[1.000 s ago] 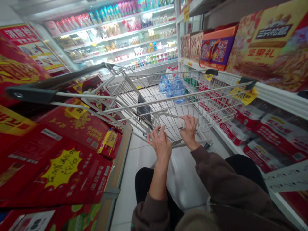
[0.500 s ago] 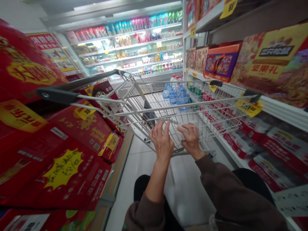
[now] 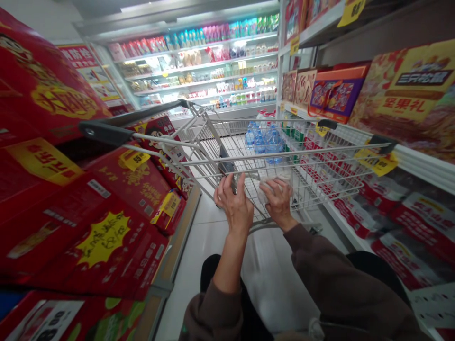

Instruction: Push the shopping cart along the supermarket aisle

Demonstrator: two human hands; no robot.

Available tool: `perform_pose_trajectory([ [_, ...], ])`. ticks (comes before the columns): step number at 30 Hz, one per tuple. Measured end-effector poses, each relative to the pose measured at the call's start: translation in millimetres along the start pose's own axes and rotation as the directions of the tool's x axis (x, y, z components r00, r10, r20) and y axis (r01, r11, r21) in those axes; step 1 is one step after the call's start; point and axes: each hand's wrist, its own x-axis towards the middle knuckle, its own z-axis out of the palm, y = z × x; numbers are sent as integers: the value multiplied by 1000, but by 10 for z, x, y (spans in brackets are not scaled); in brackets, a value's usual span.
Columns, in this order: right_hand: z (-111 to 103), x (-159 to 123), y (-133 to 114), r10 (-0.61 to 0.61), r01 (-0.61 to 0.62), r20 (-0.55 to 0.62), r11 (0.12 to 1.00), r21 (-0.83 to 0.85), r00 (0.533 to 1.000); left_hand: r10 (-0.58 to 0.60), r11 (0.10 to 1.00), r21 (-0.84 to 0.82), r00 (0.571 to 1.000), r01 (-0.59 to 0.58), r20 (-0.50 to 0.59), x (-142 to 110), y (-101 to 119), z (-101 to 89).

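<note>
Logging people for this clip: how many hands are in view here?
2. The left hand is over the rear of the wire shopping cart; the right hand rests on a whitish wrapped bundle in the cart. No other hands show.

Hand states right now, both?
Left hand: curled against the shopping cart's wire back, grip unclear.
Right hand: closed on a whitish plastic bag.

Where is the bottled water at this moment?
Head view: the bottled water sits at the far end of the wire shopping cart, beyond the right hand.
</note>
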Motion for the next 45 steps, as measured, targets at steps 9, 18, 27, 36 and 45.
perform_pose_trajectory([
  [9,-261,719,-249,19,-11,-78,995,95,997,-27,998,-51,1000,28,10,-10,-38,40],
  [18,63,-9,-173,17,-18,54,1000,15,998,-33,995,-90,999,33,7,-55,-187,51],
  [27,-79,821,-495,-16,28,-112,994,110,994,-63,994,-89,998,65,23,32,-232,18],
  [36,26,186,-440,-24,20,68,997,69,997,-60,994,-89,998,60,3,21,-394,-78],
  [45,-44,971,-807,-107,117,-114,989,88,988,-85,995,-53,994,81,-75,160,-398,-130],
])
